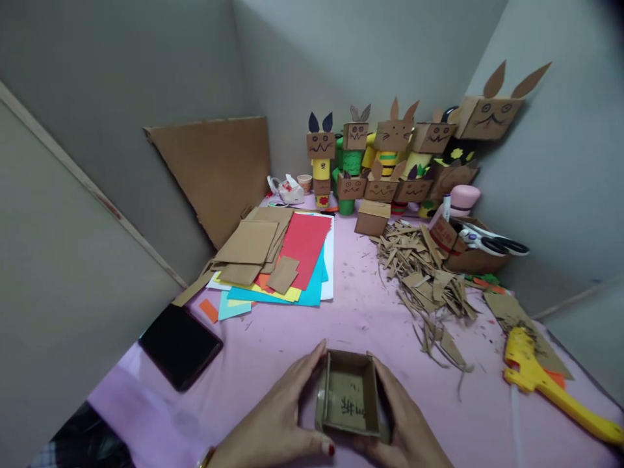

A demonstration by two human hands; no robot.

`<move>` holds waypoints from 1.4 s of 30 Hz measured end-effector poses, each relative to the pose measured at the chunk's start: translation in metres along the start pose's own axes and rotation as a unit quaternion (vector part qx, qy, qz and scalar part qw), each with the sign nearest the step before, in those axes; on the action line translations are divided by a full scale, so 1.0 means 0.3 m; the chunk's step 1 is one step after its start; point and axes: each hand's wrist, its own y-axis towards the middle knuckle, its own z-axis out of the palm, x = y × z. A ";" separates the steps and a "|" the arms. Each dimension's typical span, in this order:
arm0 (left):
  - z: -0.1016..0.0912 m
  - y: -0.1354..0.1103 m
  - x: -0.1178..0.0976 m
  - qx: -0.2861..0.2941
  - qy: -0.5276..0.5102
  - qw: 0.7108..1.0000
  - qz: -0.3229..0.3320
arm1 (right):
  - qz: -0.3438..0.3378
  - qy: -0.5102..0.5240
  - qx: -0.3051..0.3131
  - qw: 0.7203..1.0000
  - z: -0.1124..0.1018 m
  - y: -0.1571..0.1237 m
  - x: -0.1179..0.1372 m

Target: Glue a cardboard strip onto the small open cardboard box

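A small open cardboard box (348, 398) sits near the front edge of the pink table (355, 318), its opening facing up and dark writing on its inner floor. My left hand (277, 416) presses against the box's left wall, fingers along the side and thumb at the near corner. My right hand (407, 422) holds the right wall the same way. Both hands are closed on the box.
A stack of coloured paper and cardboard pieces (277, 257) lies at the left. Cardboard scraps (422, 273) are piled at the right. Cardboard animal figures (390, 162) line the back wall. Scissors (492, 242) rest in a box, a yellow tool (550, 383) lies front right, a black tablet (179, 344) front left.
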 end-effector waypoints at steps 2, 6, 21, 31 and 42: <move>0.003 -0.006 -0.010 -0.012 -0.025 1.000 -0.010 | -0.006 -0.010 -0.005 1.000 -0.001 0.000 -0.003; 0.013 -0.012 -0.054 -0.038 -0.056 0.998 -0.011 | -0.005 -0.012 0.018 1.000 -0.018 0.007 0.014; 0.044 0.022 -0.046 -0.050 -0.068 0.996 0.016 | 0.008 0.009 0.057 0.998 -0.050 0.030 0.069; 0.049 0.022 -0.046 -0.047 -0.066 0.997 0.003 | -0.004 -0.006 0.054 0.999 -0.047 0.016 0.059; 0.068 0.032 -0.052 -0.058 -0.130 0.990 -0.011 | 0.012 -0.003 0.064 0.998 -0.049 0.022 0.067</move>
